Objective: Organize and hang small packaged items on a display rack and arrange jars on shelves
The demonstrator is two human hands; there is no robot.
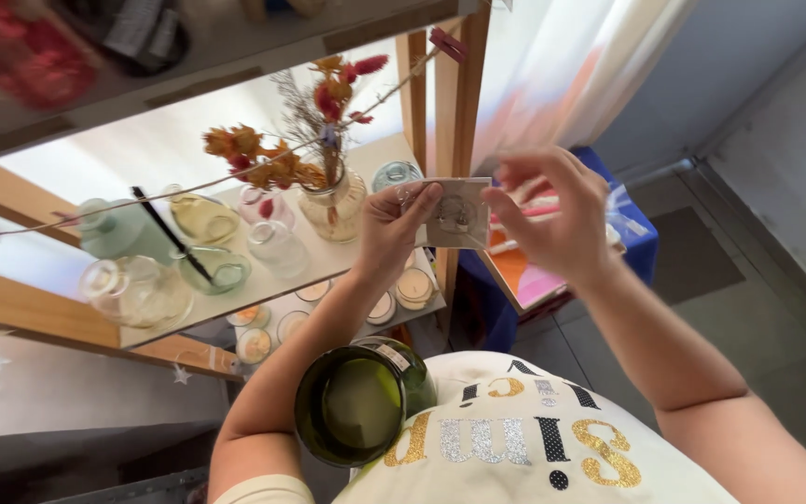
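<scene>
Card, small and pale, is pinched at opposite edges by left hand and right hand; it is best kept level, clear of the vase.

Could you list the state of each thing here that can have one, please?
Small card: held up in the air, pinched by both hands.
Left hand: closed on the card's left edge.
Right hand: closed on the card's right edge.
Green glass jar: open, no lid, tucked against the left arm.
Vase of dried flowers: upright on the shelf.
Red clothes peg: clipped to a string.
</scene>
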